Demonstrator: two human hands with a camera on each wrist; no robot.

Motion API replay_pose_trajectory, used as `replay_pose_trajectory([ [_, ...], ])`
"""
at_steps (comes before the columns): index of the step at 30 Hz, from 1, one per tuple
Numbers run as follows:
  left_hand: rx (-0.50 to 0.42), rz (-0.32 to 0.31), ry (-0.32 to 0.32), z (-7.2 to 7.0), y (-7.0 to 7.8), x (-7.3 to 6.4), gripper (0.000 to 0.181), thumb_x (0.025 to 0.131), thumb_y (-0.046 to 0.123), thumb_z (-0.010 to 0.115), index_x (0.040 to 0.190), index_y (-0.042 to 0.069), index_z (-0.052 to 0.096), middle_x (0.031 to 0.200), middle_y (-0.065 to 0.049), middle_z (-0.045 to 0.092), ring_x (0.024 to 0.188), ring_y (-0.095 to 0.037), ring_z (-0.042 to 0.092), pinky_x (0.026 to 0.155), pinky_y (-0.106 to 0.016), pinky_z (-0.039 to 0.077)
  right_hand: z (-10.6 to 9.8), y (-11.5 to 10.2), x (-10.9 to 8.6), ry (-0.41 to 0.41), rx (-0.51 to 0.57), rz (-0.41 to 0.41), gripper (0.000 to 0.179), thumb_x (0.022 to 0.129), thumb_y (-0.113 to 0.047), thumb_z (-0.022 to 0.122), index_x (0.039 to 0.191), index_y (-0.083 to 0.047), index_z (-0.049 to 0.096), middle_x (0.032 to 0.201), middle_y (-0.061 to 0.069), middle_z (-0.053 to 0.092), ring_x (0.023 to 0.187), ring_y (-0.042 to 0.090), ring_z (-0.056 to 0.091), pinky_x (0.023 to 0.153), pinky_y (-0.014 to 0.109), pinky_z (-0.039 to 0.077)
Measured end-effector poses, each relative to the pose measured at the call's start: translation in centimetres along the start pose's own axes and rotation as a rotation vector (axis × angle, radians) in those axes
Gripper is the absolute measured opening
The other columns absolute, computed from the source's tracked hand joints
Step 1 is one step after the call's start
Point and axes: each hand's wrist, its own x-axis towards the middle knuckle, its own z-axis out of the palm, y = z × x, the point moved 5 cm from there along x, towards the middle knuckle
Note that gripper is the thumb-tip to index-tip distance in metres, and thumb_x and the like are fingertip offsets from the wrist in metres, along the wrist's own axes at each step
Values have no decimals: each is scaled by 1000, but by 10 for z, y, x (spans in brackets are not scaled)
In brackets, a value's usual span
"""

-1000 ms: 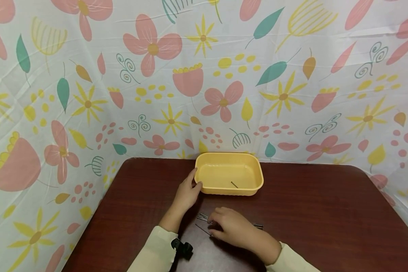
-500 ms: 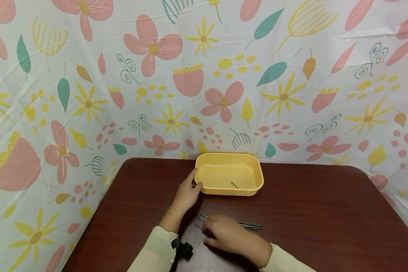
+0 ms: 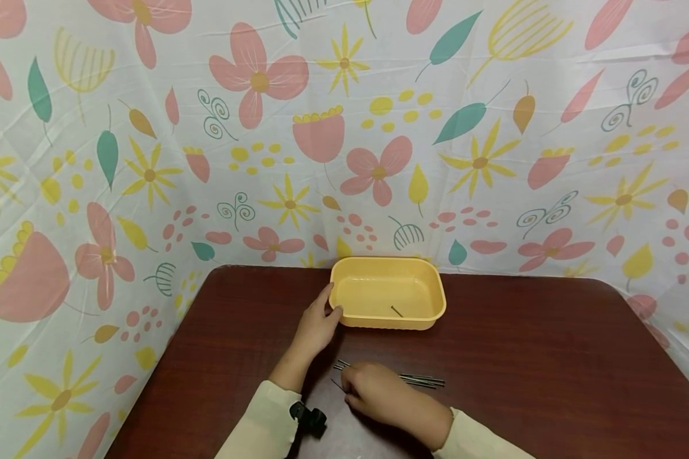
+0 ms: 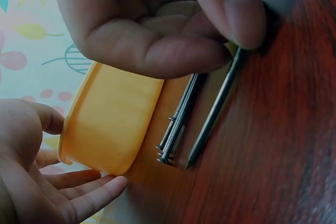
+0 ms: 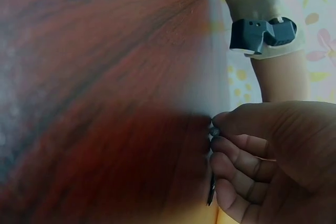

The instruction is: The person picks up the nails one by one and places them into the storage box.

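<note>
My right hand (image 3: 381, 392) pinches a long steel nail (image 4: 218, 106) between thumb and forefinger. Its head (image 5: 214, 131) shows at the fingertips in the right wrist view, and its pointed end slants to the tabletop in the left wrist view. Beyond that hand lies a bunch of several nails (image 3: 422, 381), partly hidden by it. At the left end of the yellow plastic tray (image 3: 390, 323), my left hand (image 3: 316, 325) holds the front corner, thumb on the near side and fingers along the end. One nail (image 3: 397, 311) lies inside the tray.
The dark red-brown wooden table (image 3: 522, 357) meets a flower-printed cloth (image 3: 379, 95) at its back and left. A black strap-on camera (image 3: 308, 419) sits on the left wrist over the pale sleeve. The tray stands near the back edge.
My right hand has drawn slightly left and nearer me, closing its fingertips on the separate nail. More of the bunch's right end shows. The left hand and tray stay put.
</note>
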Motion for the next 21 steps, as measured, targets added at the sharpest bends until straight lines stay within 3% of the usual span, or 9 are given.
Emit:
replay_pose_trajectory([
  [9,19,4,9,0,0,0,63,101,32,55,159,19,35,152,-16,50,109,-25,64,78,-35,51,-2,2,-2,-2,33,54,18,84,-17,78,78,-17,61,75,-9,58,65,2,52,59,21,45],
  [21,17,17,13,0,1,-1,63,100,31,54,159,17,35,147,-16,54,102,-23,63,75,-32,50,0,2,-4,8,19,59,21,82,-15,75,71,-18,57,70,-9,53,59,4,48,54,21,40],
])
